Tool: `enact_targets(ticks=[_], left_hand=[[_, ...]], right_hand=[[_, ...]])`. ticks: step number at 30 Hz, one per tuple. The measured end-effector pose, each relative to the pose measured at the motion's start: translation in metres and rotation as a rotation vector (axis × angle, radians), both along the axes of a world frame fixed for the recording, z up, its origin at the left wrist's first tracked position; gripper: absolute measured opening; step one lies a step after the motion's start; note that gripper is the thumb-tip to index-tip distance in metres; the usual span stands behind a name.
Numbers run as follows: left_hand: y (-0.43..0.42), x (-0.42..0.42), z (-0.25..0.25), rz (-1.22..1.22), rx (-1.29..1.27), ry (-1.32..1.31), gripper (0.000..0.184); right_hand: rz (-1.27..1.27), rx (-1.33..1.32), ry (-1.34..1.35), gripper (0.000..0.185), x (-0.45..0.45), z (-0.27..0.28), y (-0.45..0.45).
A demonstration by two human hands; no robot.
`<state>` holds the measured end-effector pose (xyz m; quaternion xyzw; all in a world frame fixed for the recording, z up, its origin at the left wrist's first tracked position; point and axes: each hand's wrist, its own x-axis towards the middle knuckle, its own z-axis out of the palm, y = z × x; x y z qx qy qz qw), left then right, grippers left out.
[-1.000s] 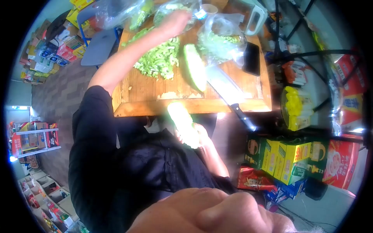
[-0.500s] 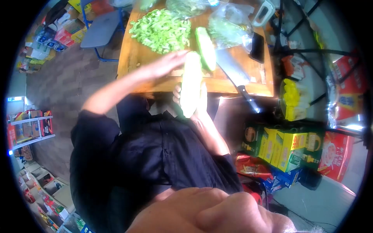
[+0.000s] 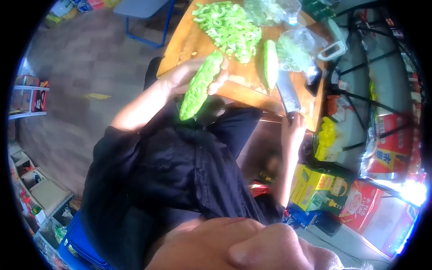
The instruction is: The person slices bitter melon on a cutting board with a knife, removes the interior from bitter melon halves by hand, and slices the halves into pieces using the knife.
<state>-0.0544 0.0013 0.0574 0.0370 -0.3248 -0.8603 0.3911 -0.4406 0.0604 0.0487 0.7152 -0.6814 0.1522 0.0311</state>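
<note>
My left hand [image 3: 184, 75] is closed around a long, bumpy green gourd [image 3: 200, 85], held slantwise just off the near table edge. At the right, my right hand [image 3: 294, 123] grips the handle of a wide-bladed knife [image 3: 286, 92]. Its blade lies on the wooden table [image 3: 245, 85], near a pale green gourd piece [image 3: 271, 64]. Beyond my left hand is a pile of sliced green pieces [image 3: 231, 31]. A clear plastic bag [image 3: 294, 49] with green contents sits right of the gourd piece.
A dark phone [image 3: 313, 81] lies near the table's right edge, below a pale-handled container [image 3: 333, 50]. A folding chair [image 3: 141, 8] is at the upper left. Boxes [image 3: 315, 186] and a black metal rack [image 3: 355, 94] stand to the right.
The gourd has passed from my right hand to my left and shifted left. My right hand has moved right and taken hold of the knife handle. The view has shifted.
</note>
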Motion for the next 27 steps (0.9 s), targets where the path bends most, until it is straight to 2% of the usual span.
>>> enact_targets(ticks=[1,3,4,5,7,8,9,10,11,12,16,18,19,21,24,26,27], left_hand=[[-0.001,0.004,0.0,0.004,0.004,0.012,0.039],[-0.009,0.009,-0.005,0.088,-0.093,-0.22,0.034],[-0.014,0.011,-0.017,0.168,-0.081,-0.359,0.028],[-0.018,0.01,-0.023,0.168,-0.078,-0.351,0.028],[-0.022,0.01,-0.029,0.602,-0.727,-1.155,0.024],[-0.02,0.01,-0.03,0.633,-0.717,-1.282,0.021],[-0.023,0.011,-0.036,0.635,-0.711,-1.283,0.021],[-0.03,0.012,-0.046,0.623,-0.908,-1.444,0.02],[-0.036,0.013,-0.053,0.602,-1.112,-1.601,0.019],[-0.039,0.013,-0.053,0.588,-1.102,-1.643,0.016],[-0.044,0.02,-0.054,0.734,-1.255,-1.796,0.015],[-0.043,0.024,-0.06,1.072,-1.121,-1.602,0.018],[-0.039,0.029,-0.052,1.069,-1.117,-1.601,0.018],[-0.027,0.041,-0.036,0.75,-1.13,-1.466,0.031],[-0.015,0.041,-0.049,0.841,-1.282,-1.399,0.034],[-0.016,0.039,-0.052,0.863,-1.332,-1.36,0.035],[-0.016,0.038,-0.054,0.883,-1.386,-1.318,0.037]], right_hand=[[-0.023,-0.014,0.105,0.041,-0.019,-0.007,0.004],[-0.105,0.027,0.236,0.045,-0.044,-0.021,0.013],[-0.106,0.03,0.246,0.045,-0.053,-0.029,0.013],[-0.143,0.116,0.201,0.043,-0.061,-0.037,0.011],[-0.178,0.203,0.159,0.042,-0.058,-0.035,0.007],[-0.174,0.166,0.164,0.039,-0.055,-0.035,0.005],[-0.17,0.13,0.169,0.035,-0.049,-0.033,0.002],[-0.166,0.132,0.171,0.035,-0.045,-0.03,-0.001],[-0.191,0.249,0.133,0.034,-0.04,-0.027,-0.006],[-0.215,0.364,0.094,0.034,-0.037,-0.024,-0.009],[-0.2,0.368,-0.081,0.029,-0.018,0.0,0.006],[-0.182,0.357,-0.146,0.026,-0.018,0.017,0.017],[-0.169,0.346,-0.217,0.024,-0.017,0.025,0.023],[-0.184,0.333,-0.288,0.02,-0.014,0.04,0.033],[-0.319,0.414,-0.34,0.018,-0.019,0.05,0.041],[-0.326,0.275,-0.584,0.012,-0.009,0.056,0.044],[-0.325,0.278,-0.581,0.012,0.0,0.058,0.044]])
